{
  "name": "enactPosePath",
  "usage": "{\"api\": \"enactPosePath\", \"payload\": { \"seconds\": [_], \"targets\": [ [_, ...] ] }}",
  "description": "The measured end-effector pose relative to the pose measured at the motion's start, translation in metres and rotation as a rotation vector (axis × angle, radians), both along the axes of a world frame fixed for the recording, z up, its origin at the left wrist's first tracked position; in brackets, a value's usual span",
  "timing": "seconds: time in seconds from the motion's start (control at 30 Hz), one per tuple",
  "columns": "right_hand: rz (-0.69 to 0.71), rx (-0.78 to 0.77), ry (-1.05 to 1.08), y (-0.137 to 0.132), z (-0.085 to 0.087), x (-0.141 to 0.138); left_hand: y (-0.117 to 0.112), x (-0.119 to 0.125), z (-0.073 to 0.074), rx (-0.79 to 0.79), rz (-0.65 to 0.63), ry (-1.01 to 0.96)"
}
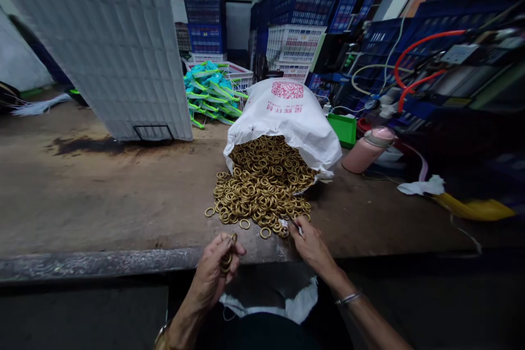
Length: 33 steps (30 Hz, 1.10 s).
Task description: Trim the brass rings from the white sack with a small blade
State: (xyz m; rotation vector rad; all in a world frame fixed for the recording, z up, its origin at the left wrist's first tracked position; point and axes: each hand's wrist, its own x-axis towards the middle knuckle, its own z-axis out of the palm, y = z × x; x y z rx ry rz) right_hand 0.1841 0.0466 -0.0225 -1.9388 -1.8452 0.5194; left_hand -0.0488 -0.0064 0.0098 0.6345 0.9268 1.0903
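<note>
A worn brown workbench (102,197) stands in a room full of blue crates (204,16). The left hand (215,270) is closed around a stack of brass rings (227,257). The right hand (310,243) pinches at the edge of the ring pile (262,186), which spills from a white sack (287,115) just ahead.

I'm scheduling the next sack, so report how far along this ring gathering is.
Done: a small stack of rings is gripped in the left hand. In hand: the right hand reaches into the near edge of the loose ring pile on the table. Left: nearly everything; the pile is large and the white sack behind it looks well filled.
</note>
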Motion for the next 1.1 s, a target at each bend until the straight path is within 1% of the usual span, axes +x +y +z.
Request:
{"api": "enactPosePath", "payload": {
  "seconds": [0.13, 0.23, 0.3, 0.4, 0.5, 0.57, 0.63, 0.7, 0.77, 0.87, 1.0, 1.1],
  "targets": [
    [0.025, -0.019, 0.016, -0.004, 0.004, -0.001, 0.002, 0.001, 0.0, -0.017, 0.006, -0.022],
    [0.072, -0.02, 0.028, -0.008, 0.006, -0.002, 0.003, 0.003, 0.001, -0.025, 0.035, -0.043],
    [0.078, -0.018, 0.06, -0.007, 0.006, -0.002, 0.005, 0.004, 0.002, -0.031, 0.061, -0.061],
    [0.043, -0.023, 0.136, -0.003, 0.005, 0.002, 0.006, 0.006, 0.002, -0.044, 0.075, -0.085],
    [-0.034, 0.002, 0.202, 0.002, 0.004, 0.009, 0.007, 0.006, 0.002, -0.059, 0.037, -0.123],
    [-0.073, 0.029, 0.227, 0.004, 0.005, 0.013, 0.007, 0.007, 0.002, -0.095, 0.005, -0.158],
    [-0.083, 0.034, 0.245, 0.003, 0.006, 0.015, 0.007, 0.007, 0.002, -0.135, -0.01, -0.196],
    [-0.056, 0.013, 0.253, 0.001, 0.007, 0.014, 0.007, 0.008, 0.002, -0.164, -0.001, -0.224],
    [0.014, -0.017, 0.222, -0.002, 0.007, 0.01, 0.007, 0.008, 0.001, -0.186, 0.026, -0.235],
    [0.116, -0.042, 0.095, -0.007, 0.01, 0.002, 0.007, 0.008, -0.001, -0.199, 0.055, -0.24],
    [0.147, -0.049, -0.039, -0.009, 0.014, -0.002, 0.005, 0.01, -0.003, -0.181, 0.044, -0.21],
    [0.153, -0.023, -0.018, -0.01, 0.013, -0.002, 0.002, 0.015, -0.004, -0.185, -0.018, -0.195]
  ]
}}
